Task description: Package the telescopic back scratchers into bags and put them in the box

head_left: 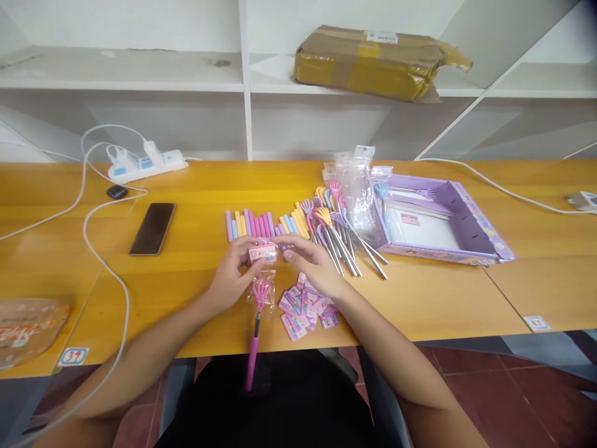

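A pink back scratcher with a metal rod and magenta handle lies in a clear plastic bag, its handle end reaching past the table's front edge. My left hand pinches the bag's upper end together with a small pink printed card, thumb in front. At the bag's upper right edge are the curved fingers of my right hand; the exact grip is partly hidden. Several similar printed cards lie in a loose pile under my right wrist. Beyond my hands are pastel handle tubes in a row.
More back scratchers are heaped right of the tubes, beside clear bags and a purple display box. A phone, power strip and loose white cable occupy the left. A taped carton sits on the shelf.
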`<state>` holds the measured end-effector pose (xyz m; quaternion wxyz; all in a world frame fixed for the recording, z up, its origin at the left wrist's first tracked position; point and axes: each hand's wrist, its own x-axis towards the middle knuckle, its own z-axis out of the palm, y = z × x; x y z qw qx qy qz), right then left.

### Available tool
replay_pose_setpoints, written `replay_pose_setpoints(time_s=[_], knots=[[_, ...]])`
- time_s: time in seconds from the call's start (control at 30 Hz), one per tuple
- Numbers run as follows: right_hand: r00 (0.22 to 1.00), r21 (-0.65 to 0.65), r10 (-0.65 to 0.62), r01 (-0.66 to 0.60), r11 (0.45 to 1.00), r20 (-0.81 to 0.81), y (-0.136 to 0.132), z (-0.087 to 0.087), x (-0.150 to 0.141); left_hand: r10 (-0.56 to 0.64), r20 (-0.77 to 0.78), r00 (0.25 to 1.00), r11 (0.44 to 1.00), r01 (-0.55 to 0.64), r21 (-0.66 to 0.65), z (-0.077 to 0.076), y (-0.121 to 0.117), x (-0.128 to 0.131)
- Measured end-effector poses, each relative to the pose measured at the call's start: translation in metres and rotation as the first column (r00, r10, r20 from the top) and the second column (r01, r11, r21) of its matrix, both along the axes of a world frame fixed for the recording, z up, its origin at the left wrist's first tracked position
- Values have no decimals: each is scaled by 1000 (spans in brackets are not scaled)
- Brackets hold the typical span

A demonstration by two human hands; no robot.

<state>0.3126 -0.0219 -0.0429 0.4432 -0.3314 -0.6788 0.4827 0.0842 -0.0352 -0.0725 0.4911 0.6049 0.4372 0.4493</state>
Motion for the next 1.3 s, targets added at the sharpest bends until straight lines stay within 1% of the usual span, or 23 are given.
replay_pose_setpoints(time_s=[0.1, 0.2, 0.27, 0.33, 0.43, 0.53, 0.57, 0.63, 0.7, 0.73, 0.77, 0.8, 0.87, 0.9, 0.97, 1.03, 1.13, 1.17, 1.23, 1.3], knots=[[999, 25, -11, 10, 1000, 36, 0, 0, -1, -40, -145, 989, 995, 52, 82, 1, 1, -3], [999, 53, -24, 21, 998, 40, 0, -2, -1, -44, -224, 973, 989, 74, 130, 3, 3, -5], [999, 65, -33, 30, 997, 41, 1, -3, -1, -40, -300, 953, 974, 104, 201, 5, 4, -7], [998, 73, -49, 45, 996, 45, 0, -4, -1, -27, -364, 931, 945, 142, 293, 7, 5, -8], [996, 78, -78, 74, 994, 45, 0, -6, -2, 1, -398, 917, 903, 170, 394, 9, 7, -11], [994, 68, -103, 101, 993, 34, -1, -9, -5, 17, -404, 915, 884, 175, 434, 10, 7, -11], [994, 62, -109, 106, 992, 33, -1, -10, -6, 17, -403, 915, 892, 168, 420, 10, 7, -11], [992, 61, -121, 118, 991, 38, -1, -11, -6, 18, -363, 932, 939, 108, 325, 10, 5, -9], [990, 97, -130, 124, 987, 55, 0, -10, -6, 32, -258, 966, 987, 10, 159, 10, 5, -7], [988, 137, -135, 124, 983, 69, 0, -9, -6, 34, -198, 980, 997, -20, 71, 10, 5, -7], [987, 185, -137, 119, 975, 88, 0, -8, -5, 26, -145, 989, 1000, -26, 1, 11, 6, -6], [984, 233, -134, 105, 967, 114, 0, -6, -5, 3, -108, 994, 999, -8, -50, 11, 7, -7], [979, 309, -115, 58, 949, 169, -1, -4, -6, -68, -54, 996, 992, 62, -107, 11, 8, -9], [977, 329, -101, 34, 944, 188, -1, -3, -7, -100, -27, 995, 988, 96, -117, 11, 9, -10], [976, 329, -65, -8, 944, 209, -2, -4, -9, -135, 3, 991, 985, 134, -110, 12, 9, -11], [977, 297, -66, 4, 955, 201, -3, -8, -12, -139, -6, 990, 986, 138, -91, 11, 7, -10], [976, 206, -147, 113, 972, 158, -2, -18, -14, -135, -8, 991, 986, 134, -94, 5, 6, -6], [979, 144, -146, 126, 981, 139, -1, -21, -15, -144, 8, 990, 984, 144, -106, 3, 6, -5], [993, -38, -74, 78, 996, 95, 2, -27, -14, -159, 31, 987, 978, 162, -129, -4, 7, -4], [1000, -215, 5, 1, 977, 29, 6, -32, -12, -170, 47, 984, 972, 175, -155, -8, 10, -5]])
